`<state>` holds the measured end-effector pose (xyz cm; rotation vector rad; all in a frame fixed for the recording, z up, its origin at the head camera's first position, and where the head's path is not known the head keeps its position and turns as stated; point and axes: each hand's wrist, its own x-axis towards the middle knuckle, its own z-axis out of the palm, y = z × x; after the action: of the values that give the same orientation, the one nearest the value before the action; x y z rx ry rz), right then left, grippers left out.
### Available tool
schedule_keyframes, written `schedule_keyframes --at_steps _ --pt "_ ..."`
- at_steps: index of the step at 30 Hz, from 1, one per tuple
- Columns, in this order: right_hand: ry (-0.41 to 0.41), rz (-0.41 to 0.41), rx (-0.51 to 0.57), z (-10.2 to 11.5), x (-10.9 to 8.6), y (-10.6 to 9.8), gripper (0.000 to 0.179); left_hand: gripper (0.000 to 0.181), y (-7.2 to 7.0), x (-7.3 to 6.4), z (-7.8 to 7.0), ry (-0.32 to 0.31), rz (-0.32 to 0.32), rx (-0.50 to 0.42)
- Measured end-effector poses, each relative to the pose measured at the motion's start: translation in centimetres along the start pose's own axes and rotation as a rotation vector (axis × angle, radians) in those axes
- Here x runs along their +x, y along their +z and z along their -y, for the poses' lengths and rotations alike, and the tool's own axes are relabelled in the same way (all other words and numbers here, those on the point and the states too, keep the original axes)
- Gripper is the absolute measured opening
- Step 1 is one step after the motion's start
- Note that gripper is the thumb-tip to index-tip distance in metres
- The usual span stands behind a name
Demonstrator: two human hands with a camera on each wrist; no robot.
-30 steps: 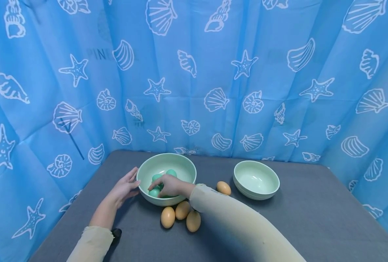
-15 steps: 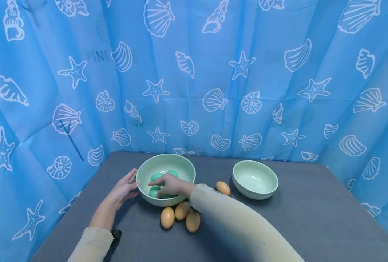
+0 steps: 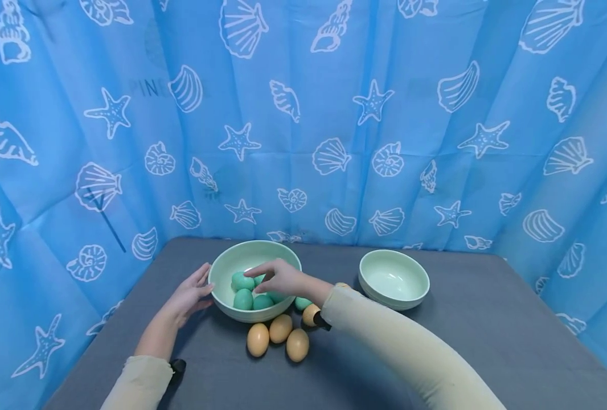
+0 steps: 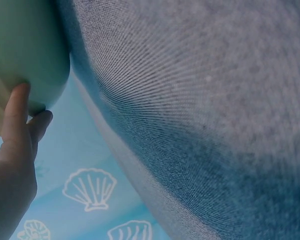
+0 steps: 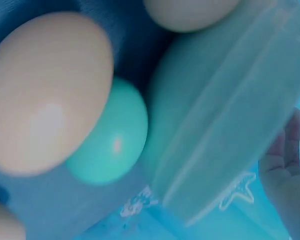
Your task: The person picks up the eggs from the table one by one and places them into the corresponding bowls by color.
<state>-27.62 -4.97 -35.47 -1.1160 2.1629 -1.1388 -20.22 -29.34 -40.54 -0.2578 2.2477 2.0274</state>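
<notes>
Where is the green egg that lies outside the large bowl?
In the head view, the green egg sits by the near right side of the large bowl, beside a tan egg.

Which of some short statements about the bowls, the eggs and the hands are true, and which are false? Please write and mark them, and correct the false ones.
1. The left hand touches the large bowl. True.
2. The right hand is over the large bowl, where green eggs lie. True.
3. Every green egg is in the large bowl. False: one green egg lies on the table, beside a brown egg.
4. The small bowl stands to the right of the large bowl. True.
5. The small bowl holds eggs. False: no egg shows in it.
</notes>
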Motion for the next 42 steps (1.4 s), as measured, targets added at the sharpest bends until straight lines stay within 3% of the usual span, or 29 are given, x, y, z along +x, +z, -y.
schedule_keyframes --at_steps 9,20,26,34,42 --pt "0.032 -0.152 0.024 -0.2 -3.6 -2.8 0.038 0.07 -0.1 0.1 -0.2 -0.026 0.005 -0.005" --pt "0.083 -0.269 0.051 -2.3 -6.8 -3.8 0.038 0.069 -0.1 0.1 -0.2 -0.024 -0.005 0.009" --pt "0.118 -0.311 0.033 -3.2 -7.9 -3.7 0.037 0.069 0.0 0.1 -0.2 -0.025 0.001 0.006" --pt "0.22 -0.381 0.135 -4.8 -8.6 -2.6 0.035 0.069 0.0 0.1 -0.2 -0.027 0.01 -0.003" --pt "0.249 -0.342 0.109 -6.0 -8.6 -1.9 0.036 0.069 0.1 0.1 -0.1 -0.024 0.005 0.002"
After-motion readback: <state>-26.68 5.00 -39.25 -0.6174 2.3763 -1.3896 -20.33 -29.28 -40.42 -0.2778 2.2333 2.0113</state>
